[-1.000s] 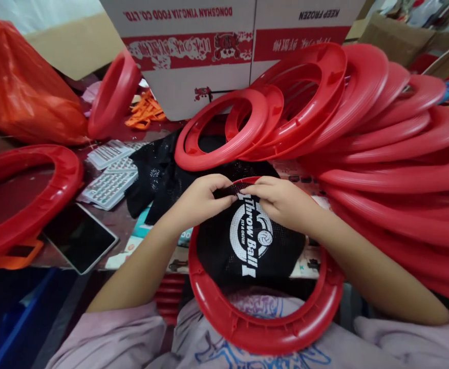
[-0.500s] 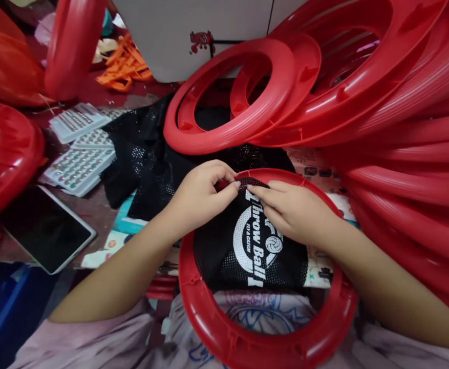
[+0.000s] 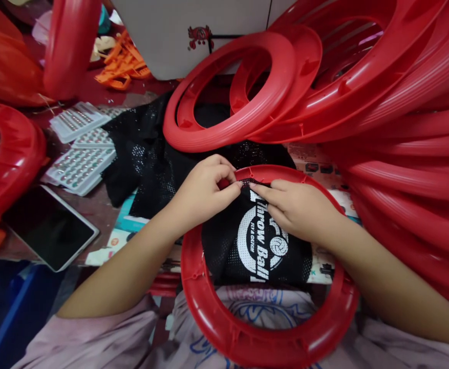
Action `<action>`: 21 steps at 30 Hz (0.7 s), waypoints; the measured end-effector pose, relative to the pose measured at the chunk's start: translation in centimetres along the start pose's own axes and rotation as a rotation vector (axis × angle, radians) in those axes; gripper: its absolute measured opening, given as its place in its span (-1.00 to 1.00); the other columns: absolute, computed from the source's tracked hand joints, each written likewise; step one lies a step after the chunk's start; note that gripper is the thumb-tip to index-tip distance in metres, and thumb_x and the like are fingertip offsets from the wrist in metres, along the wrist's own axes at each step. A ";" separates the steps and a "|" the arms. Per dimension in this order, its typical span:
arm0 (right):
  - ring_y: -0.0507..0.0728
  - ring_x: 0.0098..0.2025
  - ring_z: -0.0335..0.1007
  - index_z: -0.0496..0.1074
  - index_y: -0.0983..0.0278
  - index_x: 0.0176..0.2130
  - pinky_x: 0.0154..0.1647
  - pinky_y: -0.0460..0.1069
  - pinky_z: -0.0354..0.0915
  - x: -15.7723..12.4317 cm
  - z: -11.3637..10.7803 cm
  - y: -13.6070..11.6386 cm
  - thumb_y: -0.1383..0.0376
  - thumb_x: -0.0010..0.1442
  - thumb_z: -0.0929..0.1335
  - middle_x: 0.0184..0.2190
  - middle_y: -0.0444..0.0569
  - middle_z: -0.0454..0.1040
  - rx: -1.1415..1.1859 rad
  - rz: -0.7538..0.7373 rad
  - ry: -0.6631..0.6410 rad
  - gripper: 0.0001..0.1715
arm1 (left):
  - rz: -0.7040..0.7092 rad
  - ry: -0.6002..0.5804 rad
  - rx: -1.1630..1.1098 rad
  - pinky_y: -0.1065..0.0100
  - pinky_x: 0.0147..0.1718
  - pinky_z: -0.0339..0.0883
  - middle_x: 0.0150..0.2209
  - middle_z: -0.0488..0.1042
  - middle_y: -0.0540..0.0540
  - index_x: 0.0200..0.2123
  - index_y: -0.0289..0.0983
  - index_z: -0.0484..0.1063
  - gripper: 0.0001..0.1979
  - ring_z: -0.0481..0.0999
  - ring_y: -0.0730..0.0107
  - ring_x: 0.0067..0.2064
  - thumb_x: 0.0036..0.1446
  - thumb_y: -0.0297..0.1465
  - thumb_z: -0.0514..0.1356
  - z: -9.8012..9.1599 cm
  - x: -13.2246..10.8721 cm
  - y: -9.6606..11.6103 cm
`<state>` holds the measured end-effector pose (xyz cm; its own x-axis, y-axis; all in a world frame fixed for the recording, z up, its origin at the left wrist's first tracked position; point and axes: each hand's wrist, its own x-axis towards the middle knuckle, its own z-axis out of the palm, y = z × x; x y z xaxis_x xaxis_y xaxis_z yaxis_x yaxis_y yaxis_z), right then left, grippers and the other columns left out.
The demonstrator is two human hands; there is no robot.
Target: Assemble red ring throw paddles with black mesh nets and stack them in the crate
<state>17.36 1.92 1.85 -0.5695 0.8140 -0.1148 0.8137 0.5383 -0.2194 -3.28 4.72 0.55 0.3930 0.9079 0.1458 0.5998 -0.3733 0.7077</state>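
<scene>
A red plastic ring point(image 3: 197, 302) leans between the table edge and my lap. Black mesh fabric point(image 3: 224, 246), printed in white with "Throw Ball", hangs across the upper part of its opening. My left hand point(image 3: 209, 187) pinches the fabric's top edge between thumb and forefinger, right by the ring's far rim. Close beside it, my right hand point(image 3: 297, 207) presses a fingertip on the same edge, its other fingers curled over the mesh. The fabric's fixing under the fingertips is too small to make out.
Large stacked red rings point(image 3: 408, 169) crowd the right and back, one smaller ring point(image 3: 224, 138) resting on black mesh pieces point(image 3: 147, 148). To the left are clear trays of small metal parts point(image 3: 82, 166), a tablet-like device point(image 3: 51, 228), another red ring point(image 3: 17, 164) and orange plastic pieces point(image 3: 124, 61).
Both hands stay at the fabric's top edge with only slight finger movement. The mesh's left side has shifted a little to the right. The view has moved slightly.
</scene>
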 end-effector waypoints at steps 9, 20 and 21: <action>0.15 -0.32 0.41 0.32 0.18 0.25 -0.47 -0.02 0.00 0.0 0.0 -0.1 0.33 0.26 0.20 -0.18 0.06 0.54 -0.007 0.013 -0.013 -0.42 | 0.004 0.005 0.045 0.31 -0.29 0.30 -0.32 0.41 -0.07 -0.59 -0.29 0.34 -0.79 0.42 0.37 -0.30 0.07 -0.42 0.16 0.2 0.0 0.1; 0.17 -0.24 0.44 0.32 0.16 0.24 -0.45 -0.02 0.02 0.0 -0.3 -0.4 0.30 0.30 0.20 -0.11 0.04 0.53 -0.025 0.032 -0.025 -0.45 | -0.034 0.019 0.150 0.30 -0.33 0.25 -0.38 0.36 -0.07 -0.59 -0.30 0.31 -0.82 0.36 0.36 -0.34 0.05 -0.45 0.12 0.6 0.2 0.4; 0.17 -0.26 0.44 0.32 0.15 0.24 -0.45 -0.02 0.02 -0.1 -0.3 -0.4 0.30 0.30 0.20 -0.12 0.03 0.53 -0.038 0.040 -0.028 -0.46 | -0.025 0.020 0.159 0.30 -0.33 0.24 -0.38 0.35 -0.07 -0.59 -0.30 0.31 -0.82 0.35 0.36 -0.34 0.04 -0.45 0.12 0.6 0.2 0.4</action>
<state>17.11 1.71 2.23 -0.5389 0.8289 -0.1501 0.8395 0.5136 -0.1775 -2.53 4.62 0.47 0.3636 0.9203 0.1443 0.7125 -0.3745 0.5934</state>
